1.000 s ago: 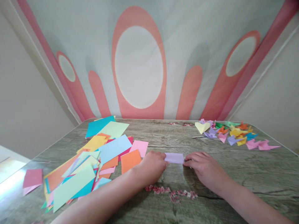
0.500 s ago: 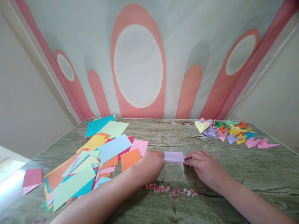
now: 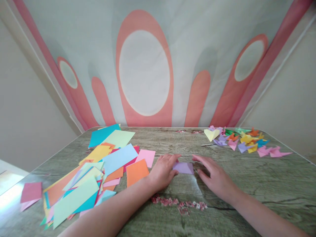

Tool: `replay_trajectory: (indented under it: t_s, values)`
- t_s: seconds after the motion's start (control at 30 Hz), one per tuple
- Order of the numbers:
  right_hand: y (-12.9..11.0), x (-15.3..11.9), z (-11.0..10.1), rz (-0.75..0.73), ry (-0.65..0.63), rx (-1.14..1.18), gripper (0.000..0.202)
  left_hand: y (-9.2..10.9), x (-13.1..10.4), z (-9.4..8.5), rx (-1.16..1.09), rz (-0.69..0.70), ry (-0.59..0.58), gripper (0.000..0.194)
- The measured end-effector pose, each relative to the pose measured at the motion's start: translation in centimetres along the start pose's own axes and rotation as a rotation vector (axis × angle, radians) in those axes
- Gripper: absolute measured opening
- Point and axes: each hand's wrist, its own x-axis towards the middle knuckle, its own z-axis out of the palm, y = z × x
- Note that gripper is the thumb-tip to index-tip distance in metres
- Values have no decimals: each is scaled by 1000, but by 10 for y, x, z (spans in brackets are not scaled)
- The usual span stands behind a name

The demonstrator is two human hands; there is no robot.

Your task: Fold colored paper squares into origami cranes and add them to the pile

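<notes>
A small folded piece of purple paper (image 3: pixel 184 168) lies near the middle of the wood-patterned table (image 3: pixel 247 184). My left hand (image 3: pixel 164 170) is at its left end, the thumb on the lower corner and the fingers at the upper one, holding that end. Just off the paper's right end is my right hand (image 3: pixel 214 174); its thumb and fingers are apart with nothing between them. The paper's left edge is partly covered by my left hand.
Loose coloured paper sheets (image 3: pixel 76 197) spread over the left side, with an orange piece (image 3: pixel 137 172) close to my left forearm. Several folded paper birds (image 3: pixel 243 147) and a pale yellow folded piece (image 3: pixel 211 134) sit at the back right. A patterned wall covering (image 3: pixel 145 72) rises behind.
My right hand has let go of the paper's right end and its fingers have spread. The left hand's fingers have lifted and opened somewhat. The view has shifted slightly.
</notes>
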Motion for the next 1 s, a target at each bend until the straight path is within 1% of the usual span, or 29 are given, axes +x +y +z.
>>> replay_trajectory:
  t_s: [0.17, 0.27, 0.33, 0.47, 0.53, 0.6, 0.7, 0.77, 0.9, 1.0]
  values:
    - [-11, 0, 0, -46, -11, 53, 55, 6, -1, 2, 17, 87, 36, 54]
    - [-15, -1, -2, -88, -14, 65, 54, 5, -2, 4, -4, 167, 19, 45]
    - [-18, -1, -5, -126, -5, 55, 53, 3, -3, 4, -12, 184, 12, 42]
    - [-27, 0, -12, -280, 24, -4, 50, 4, -3, 0, 16, 181, -7, 52]
    - [-30, 1, -13, -371, -2, -62, 45, 6, -3, -2, 43, 206, -33, 52]
    - [-29, 1, -12, -421, -55, -128, 42, 7, -2, -4, 64, 224, -53, 51]
    - [-23, 1, -7, -402, -136, -183, 39, 5, -2, -7, 79, 239, -81, 49]
    - [-19, 1, -5, -366, -163, -180, 35, 6, -3, -10, 98, 254, -103, 42]
    - [-16, 3, -8, -322, -159, -160, 31, 13, -6, -17, 186, 271, -142, 20]
    - [-19, 2, -10, -337, -149, -156, 25, 21, -10, -16, 263, 262, -137, 15]
